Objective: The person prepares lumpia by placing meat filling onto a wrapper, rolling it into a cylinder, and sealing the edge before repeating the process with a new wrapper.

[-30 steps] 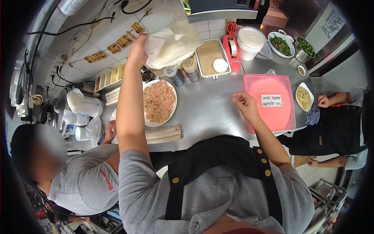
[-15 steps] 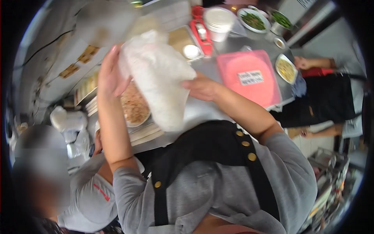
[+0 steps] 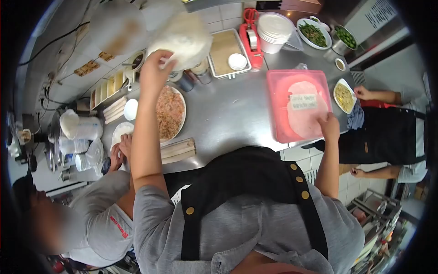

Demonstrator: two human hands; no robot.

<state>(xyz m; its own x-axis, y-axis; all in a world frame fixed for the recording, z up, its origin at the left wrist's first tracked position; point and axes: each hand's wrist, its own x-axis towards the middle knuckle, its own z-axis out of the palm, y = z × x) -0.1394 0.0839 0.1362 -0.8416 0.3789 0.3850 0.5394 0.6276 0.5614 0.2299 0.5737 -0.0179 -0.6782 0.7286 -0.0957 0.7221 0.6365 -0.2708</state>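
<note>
Wrapper down on pink lid, bag up far left.
R hand (image 3: 329, 125) flat on round wrapper (image 3: 301, 109) atop pink lid (image 3: 278, 118), counter's right; L hand (image 3: 153, 73) w/ grip closed on wrapper bag (image 3: 182, 39), far-left, well apart.

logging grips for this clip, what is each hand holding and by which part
The left hand grips the white plastic bag of wrappers by its lower edge. The right hand holds nothing; it presses flat on the thin round wrapper on the pink lid.
</note>
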